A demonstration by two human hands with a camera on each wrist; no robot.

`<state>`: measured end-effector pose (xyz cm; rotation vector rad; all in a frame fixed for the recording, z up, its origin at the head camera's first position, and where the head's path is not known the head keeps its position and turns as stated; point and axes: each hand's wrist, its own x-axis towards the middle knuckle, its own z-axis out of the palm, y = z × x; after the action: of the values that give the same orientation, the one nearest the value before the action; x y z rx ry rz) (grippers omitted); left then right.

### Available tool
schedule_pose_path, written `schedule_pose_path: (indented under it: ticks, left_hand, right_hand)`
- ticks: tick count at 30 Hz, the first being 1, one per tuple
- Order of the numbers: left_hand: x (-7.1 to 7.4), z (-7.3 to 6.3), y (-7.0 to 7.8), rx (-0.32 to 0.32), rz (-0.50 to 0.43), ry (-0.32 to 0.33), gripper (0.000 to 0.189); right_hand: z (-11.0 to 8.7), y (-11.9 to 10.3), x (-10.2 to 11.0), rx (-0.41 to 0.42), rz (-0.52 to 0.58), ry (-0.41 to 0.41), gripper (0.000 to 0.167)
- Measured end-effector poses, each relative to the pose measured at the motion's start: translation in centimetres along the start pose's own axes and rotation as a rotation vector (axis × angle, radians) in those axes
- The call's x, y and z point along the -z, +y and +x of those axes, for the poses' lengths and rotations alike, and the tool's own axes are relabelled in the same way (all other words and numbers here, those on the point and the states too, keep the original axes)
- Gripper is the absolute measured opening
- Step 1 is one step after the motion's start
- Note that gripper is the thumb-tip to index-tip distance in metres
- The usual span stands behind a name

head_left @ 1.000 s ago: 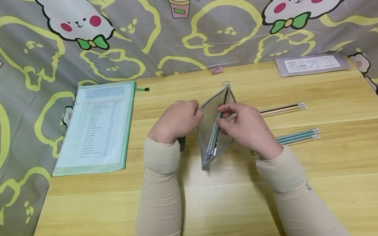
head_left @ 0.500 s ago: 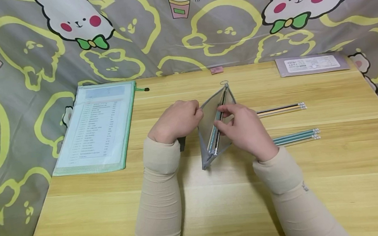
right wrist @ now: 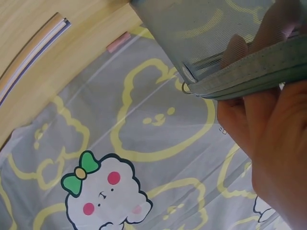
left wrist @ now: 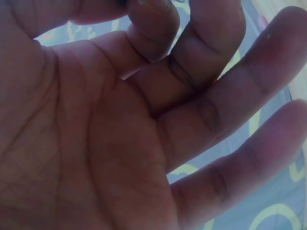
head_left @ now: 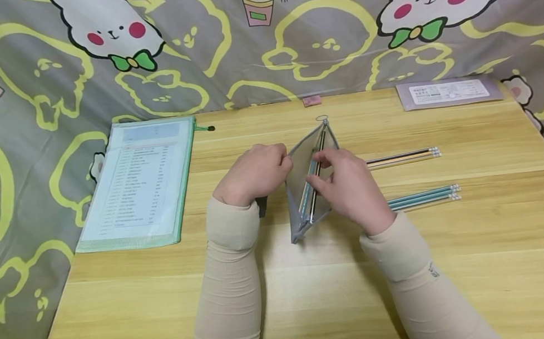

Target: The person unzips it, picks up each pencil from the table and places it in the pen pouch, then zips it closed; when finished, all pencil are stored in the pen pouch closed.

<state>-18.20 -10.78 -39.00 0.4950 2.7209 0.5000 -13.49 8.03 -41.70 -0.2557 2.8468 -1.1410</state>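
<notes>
Reaching in from the near side in pale sleeves [head_left: 235,285], over a wooden table [head_left: 317,304]. Midway between the hands: a gray mesh pouch [head_left: 295,175], propped on its edge, mouth upward, lowest corner nearest. Seems to pinch its left rim with thumb and forefinger of the left hand [head_left: 254,174], with the other fingers loosely bent and spread; presumably to draw the mouth wide. Curls the right hand [head_left: 351,185] over the right rim, with thumb and forefinger inside at the bundled pencils [head_left: 306,200] and other fingers outside; impossible to say whether pinching a pencil or merely touching, perhaps sorting.

Right of that hand, lying apart: teal pencils [head_left: 423,196] nearer, black-and-tan pencils [head_left: 404,158] farther, eraser ends turned rightward, maybe grouped by color.

For moving: ample room to draw back over the near wood; leftward, some space before a green-edged document pouch [head_left: 133,191]; rightward, tighter, with loose pencils beside the wrist. Farther: a pink eraser [head_left: 312,101] at the far edge, a lilac packet [head_left: 420,103] at far right, then a patterned curtain [head_left: 322,35], limiting any farther reach.
</notes>
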Motion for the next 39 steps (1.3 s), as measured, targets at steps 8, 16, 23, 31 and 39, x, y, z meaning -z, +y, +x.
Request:
schedule_pose_path:
  ticks: [8,16,23,31,39]
  left_hand:
    - [0.0,0.0,0.0,-0.005,0.001,0.000,0.033]
    - [-0.1,0.1,0.0,-0.008,-0.004,0.000,0.034]
    - [-0.1,0.1,0.0,-0.012,-0.005,0.003,0.034]
    - [-0.1,0.2,0.0,-0.011,-0.008,0.003,0.034]
    - [-0.1,0.1,0.0,-0.009,-0.003,0.002,0.034]
  right_hand:
    - [-0.1,-0.1,-0.1,0.003,-0.021,-0.005,0.038]
    - [-0.1,-0.1,-0.2,0.008,-0.048,-0.034,0.038]
    - [-0.1,-0.1,-0.2,0.006,-0.061,-0.044,0.039]
    - [-0.1,-0.1,-0.6,0.010,-0.100,-0.031,0.039]
    - [-0.2,-0.1,-1.1,0.042,-0.138,0.008,0.036]
